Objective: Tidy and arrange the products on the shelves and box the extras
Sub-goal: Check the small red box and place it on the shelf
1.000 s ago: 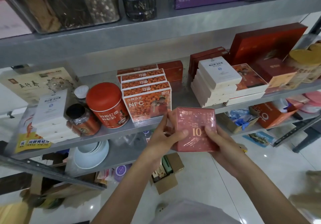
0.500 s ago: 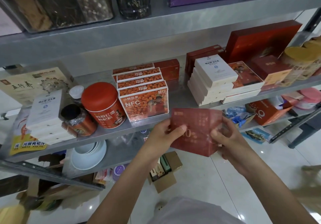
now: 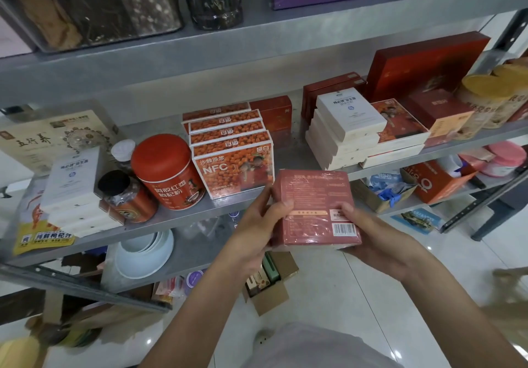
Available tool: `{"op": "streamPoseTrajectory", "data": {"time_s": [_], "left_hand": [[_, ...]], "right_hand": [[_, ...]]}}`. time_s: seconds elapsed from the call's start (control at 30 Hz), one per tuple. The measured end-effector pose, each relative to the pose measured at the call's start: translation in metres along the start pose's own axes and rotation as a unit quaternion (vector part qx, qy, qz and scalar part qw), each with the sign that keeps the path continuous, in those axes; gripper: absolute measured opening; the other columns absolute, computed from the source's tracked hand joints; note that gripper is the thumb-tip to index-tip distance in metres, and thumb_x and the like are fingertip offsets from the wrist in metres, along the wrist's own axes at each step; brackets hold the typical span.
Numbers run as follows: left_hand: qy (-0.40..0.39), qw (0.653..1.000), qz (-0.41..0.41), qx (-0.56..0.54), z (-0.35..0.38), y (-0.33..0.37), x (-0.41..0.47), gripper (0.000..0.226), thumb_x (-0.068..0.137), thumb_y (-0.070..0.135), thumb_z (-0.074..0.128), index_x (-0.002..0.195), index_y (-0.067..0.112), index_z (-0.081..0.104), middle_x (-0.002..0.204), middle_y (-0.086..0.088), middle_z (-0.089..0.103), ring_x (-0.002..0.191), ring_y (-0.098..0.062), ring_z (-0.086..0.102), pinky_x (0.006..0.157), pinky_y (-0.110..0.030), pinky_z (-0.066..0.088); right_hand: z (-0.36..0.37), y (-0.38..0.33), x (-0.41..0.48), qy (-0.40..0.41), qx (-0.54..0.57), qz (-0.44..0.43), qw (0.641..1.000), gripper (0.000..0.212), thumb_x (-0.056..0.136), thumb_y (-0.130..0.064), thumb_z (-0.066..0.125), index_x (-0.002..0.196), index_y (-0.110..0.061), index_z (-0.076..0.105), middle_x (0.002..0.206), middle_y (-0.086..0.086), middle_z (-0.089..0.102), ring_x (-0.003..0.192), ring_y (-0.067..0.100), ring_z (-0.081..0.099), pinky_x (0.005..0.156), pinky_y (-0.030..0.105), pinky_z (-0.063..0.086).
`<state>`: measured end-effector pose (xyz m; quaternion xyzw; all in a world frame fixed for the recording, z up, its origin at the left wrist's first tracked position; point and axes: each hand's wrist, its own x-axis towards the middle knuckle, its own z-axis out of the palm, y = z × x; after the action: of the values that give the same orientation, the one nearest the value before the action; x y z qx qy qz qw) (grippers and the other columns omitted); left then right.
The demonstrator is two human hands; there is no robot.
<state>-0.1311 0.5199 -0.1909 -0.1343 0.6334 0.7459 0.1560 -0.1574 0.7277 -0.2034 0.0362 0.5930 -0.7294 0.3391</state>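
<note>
Dusty red and wrapped in shiny clear film, a flat square box (image 3: 314, 207) is held between my two hands, in the air just in front of the front edge of the middle shelf (image 3: 177, 219). My left hand (image 3: 257, 224) grips the box's left side, its fingers (image 3: 281, 206) curled round the edge and the thumb pressed on the face. My right hand (image 3: 380, 239) holds the lower right corner, thumb on top beside the barcode, the other fingers hidden underneath. The face toward me carries small print.

Just behind the box, on the shelf, stands a row of orange NFC boxes (image 3: 233, 164). A round red tin (image 3: 168, 170) is to their left and a stack of white boxes (image 3: 345, 127) to their right. Below my hands, on the pale tiled floor (image 3: 328, 296), an open cardboard box (image 3: 271, 290) holds small packs.
</note>
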Motion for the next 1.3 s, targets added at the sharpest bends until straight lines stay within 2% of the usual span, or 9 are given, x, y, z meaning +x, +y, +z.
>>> {"op": "streamPoseTrajectory", "data": {"time_s": [0.2,0.4,0.5,0.63,0.77,0.9,1.03,1.17,1.3], "left_hand": [[-0.034,0.998,0.017,0.051,-0.002,0.006,-0.003,0.082,0.062,0.064,0.064,0.137,0.036,0.047,0.122,0.002,0.069,0.111,-0.02,0.066,0.101,-0.043,0.049],[0.056,0.99,0.062,0.116,0.007,0.003,-0.002,0.022,0.097,0.043,0.053,0.119,0.042,0.056,0.116,0.013,0.067,0.097,0.003,0.065,0.074,-0.01,0.047],[0.032,0.989,0.091,0.11,0.018,0.0,-0.005,0.055,0.082,0.054,0.068,0.129,0.051,0.039,0.122,0.02,0.061,0.109,0.002,0.06,0.082,-0.014,0.048],[0.001,0.995,0.059,0.081,0.019,-0.003,-0.001,0.101,0.056,0.07,0.074,0.138,0.047,0.018,0.122,0.022,0.057,0.1,0.012,0.059,0.069,-0.004,0.046],[0.003,1.0,0.002,0.028,0.014,0.0,0.006,0.113,0.04,0.076,0.079,0.135,0.038,0.03,0.126,0.01,0.059,0.114,-0.012,0.059,0.102,-0.034,0.047],[0.032,0.995,-0.044,-0.082,0.009,0.002,0.007,0.081,0.053,0.052,0.077,0.126,0.02,0.057,0.115,-0.004,0.072,0.114,-0.025,0.064,0.104,-0.047,0.047],[-0.03,0.973,-0.119,-0.197,0.009,0.005,0.009,0.083,0.063,0.047,0.086,0.133,0.012,0.057,0.13,-0.016,0.063,0.125,-0.036,0.055,0.109,-0.056,0.039],[-0.047,0.956,-0.189,-0.22,0.008,0.008,0.012,0.079,0.058,0.051,0.078,0.126,0.012,0.063,0.127,-0.018,0.065,0.118,-0.036,0.06,0.104,-0.057,0.043],[-0.074,0.936,-0.208,-0.275,0.006,0.005,0.013,0.065,0.065,0.051,0.073,0.117,0.014,0.067,0.115,-0.017,0.069,0.111,-0.035,0.061,0.104,-0.055,0.042]], "right_hand": [[-0.001,0.012,0.007,-0.007,0.03,-0.034,0.999,0.07,0.045,-0.062,0.089,0.105,-0.029,0.073,0.109,0.006,0.072,0.095,0.015,0.07,0.077,0.025,0.055],[0.015,0.005,0.008,0.163,-0.039,-0.098,0.981,0.099,0.048,-0.054,0.085,0.134,-0.031,0.043,0.109,0.0,0.068,0.094,0.018,0.071,0.078,0.03,0.055],[0.025,-0.001,0.007,0.198,-0.092,-0.131,0.967,0.104,0.045,-0.061,0.076,0.137,-0.039,0.033,0.114,-0.013,0.056,0.1,0.009,0.062,0.069,0.017,0.051],[0.024,-0.009,-0.005,0.186,-0.132,-0.162,0.96,0.077,0.061,-0.073,0.054,0.132,-0.05,0.035,0.111,-0.024,0.052,0.093,-0.009,0.05,0.064,0.011,0.038],[0.018,-0.01,-0.01,0.174,-0.119,-0.167,0.963,0.049,0.079,-0.054,0.056,0.127,-0.046,0.046,0.117,-0.008,0.056,0.107,0.002,0.053,0.072,0.017,0.04],[0.014,-0.009,-0.013,0.149,-0.066,-0.158,0.974,0.04,0.082,-0.039,0.062,0.122,-0.041,0.059,0.11,-0.004,0.066,0.102,0.01,0.065,0.074,0.019,0.049],[0.008,-0.017,-0.014,0.078,-0.043,-0.048,0.995,0.044,0.077,-0.053,0.068,0.115,-0.032,0.06,0.1,0.001,0.074,0.077,0.007,0.072,0.044,0.012,0.046],[0.003,-0.023,-0.006,0.041,-0.033,0.018,0.998,0.048,0.057,-0.074,0.052,0.085,-0.04,0.073,0.099,0.001,0.075,0.083,0.018,0.073,0.046,0.022,0.052],[-0.006,-0.018,0.007,0.027,0.059,0.078,0.995,0.071,0.068,-0.065,0.057,0.122,-0.019,0.064,0.125,0.022,0.063,0.111,0.038,0.064,0.071,0.043,0.06]]}}
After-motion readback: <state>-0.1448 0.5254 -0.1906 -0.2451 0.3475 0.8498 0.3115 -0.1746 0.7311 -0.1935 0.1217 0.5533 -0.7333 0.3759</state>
